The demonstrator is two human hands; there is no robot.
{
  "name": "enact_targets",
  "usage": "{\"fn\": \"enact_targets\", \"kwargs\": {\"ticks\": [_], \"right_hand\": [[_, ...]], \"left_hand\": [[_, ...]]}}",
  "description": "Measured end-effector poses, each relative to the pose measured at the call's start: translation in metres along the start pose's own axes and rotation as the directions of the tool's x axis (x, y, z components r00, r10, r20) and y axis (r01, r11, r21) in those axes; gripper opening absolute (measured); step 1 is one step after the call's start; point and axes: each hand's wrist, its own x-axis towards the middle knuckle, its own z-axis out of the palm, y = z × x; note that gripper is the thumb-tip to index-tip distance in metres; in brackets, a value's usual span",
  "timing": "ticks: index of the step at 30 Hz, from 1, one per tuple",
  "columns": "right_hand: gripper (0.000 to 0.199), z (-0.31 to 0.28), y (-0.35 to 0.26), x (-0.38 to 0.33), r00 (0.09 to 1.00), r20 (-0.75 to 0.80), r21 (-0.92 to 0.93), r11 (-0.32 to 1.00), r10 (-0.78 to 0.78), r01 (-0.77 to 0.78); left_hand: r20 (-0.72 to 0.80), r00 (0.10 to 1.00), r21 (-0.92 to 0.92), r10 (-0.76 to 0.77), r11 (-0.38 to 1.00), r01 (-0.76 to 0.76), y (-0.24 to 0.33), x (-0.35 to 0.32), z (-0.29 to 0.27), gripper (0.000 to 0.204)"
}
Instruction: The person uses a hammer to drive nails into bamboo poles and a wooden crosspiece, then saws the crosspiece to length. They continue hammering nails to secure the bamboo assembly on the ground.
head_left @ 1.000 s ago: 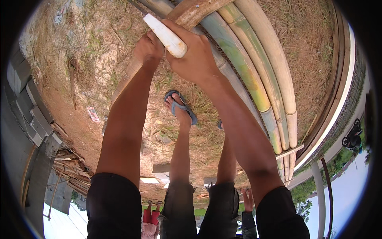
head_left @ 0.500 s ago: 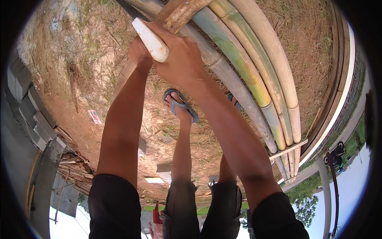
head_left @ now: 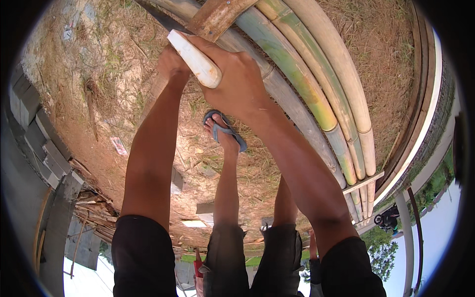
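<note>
Your right hand [head_left: 237, 81] is closed tight around a white handle [head_left: 194, 59], held over the bamboo poles [head_left: 302, 84] lying on the ground. Your left hand [head_left: 172, 64] rests against a pole; its grip cannot be told.

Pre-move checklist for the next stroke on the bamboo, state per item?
1. Right hand closed on the white handle: ok.
2. Left hand on the work beside the handle: cannot tell what it grips.
3. Blade edge visible: cannot tell, mostly hidden.
4. Bamboo poles lying side by side on the ground: ok.
5. Sandalled foot close below the hands: not ok.
</note>
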Motion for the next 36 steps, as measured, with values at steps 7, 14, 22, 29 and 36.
{"fn": "enact_targets", "kwargs": {"ticks": [7, 14, 22, 29, 36], "right_hand": [[0.058, -0.128, 0.021, -0.229, 0.994, 0.112, -0.088, 0.996, -0.007, 0.017], [0.066, -0.028, 0.022, -0.014, 0.996, 0.061, 0.024, 0.998, -0.058, 0.056], [0.058, -0.114, 0.043, -0.191, 0.993, 0.109, -0.067, 0.996, -0.054, 0.062], [0.068, -0.034, 0.031, -0.038, 0.995, 0.095, 0.01, 0.999, -0.034, 0.034], [0.066, -0.036, 0.045, -0.078, 0.996, 0.068, 0.003, 0.999, -0.053, 0.052]], "left_hand": [[-0.084, 0.996, -0.004, -0.032, 0.999, 0.032, 0.003, -0.011, -0.009, 0.051], [-0.04, 0.999, -0.067, 0.008, 0.998, -0.01, 0.004, -0.005, 0.001, 0.05], [-0.118, 0.993, 0.043, -0.021, 0.999, 0.026, 0.002, -0.012, -0.01, 0.051], [-0.006, 1.0, 0.038, 0.006, 0.999, -0.006, -0.004, 0.0, 0.0, 0.043], [-0.108, 0.993, 0.078, 0.051, 0.996, -0.042, -0.009, -0.006, 0.004, 0.042]]}}
